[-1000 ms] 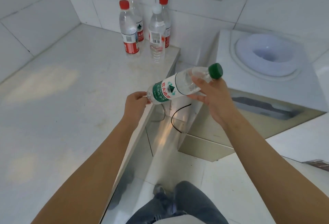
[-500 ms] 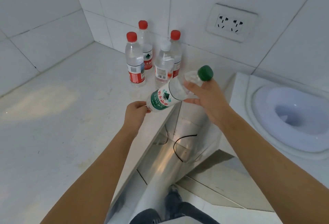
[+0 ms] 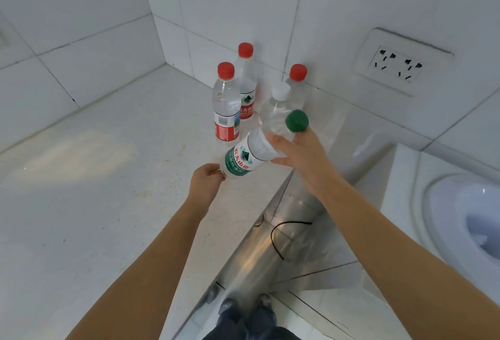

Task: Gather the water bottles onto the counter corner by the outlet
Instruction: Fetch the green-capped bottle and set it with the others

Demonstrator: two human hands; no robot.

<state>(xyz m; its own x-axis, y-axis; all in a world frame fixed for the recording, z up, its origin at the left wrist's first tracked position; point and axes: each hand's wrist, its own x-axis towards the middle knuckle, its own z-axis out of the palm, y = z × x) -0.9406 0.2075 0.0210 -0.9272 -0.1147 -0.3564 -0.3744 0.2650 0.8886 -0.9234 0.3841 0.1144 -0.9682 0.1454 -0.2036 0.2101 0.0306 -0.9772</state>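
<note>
Tilting between both hands' grip, left hand [image 3: 206,183] and right hand [image 3: 299,153], a clear ribbed green-capped bottle [image 3: 258,147].

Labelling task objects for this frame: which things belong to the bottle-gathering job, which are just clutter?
Job:
green-capped bottle, held tilted by left hand and right hand
three red-capped bottles
white-capped bottle
counter
outlet

Bystanders:
black cable
white appliance

White tiled wall [image 3: 230,1], black cable [image 3: 278,234] beside steel cabinet side [image 3: 259,255], white basin [image 3: 465,220], tiled floor [image 3: 324,307]
</note>
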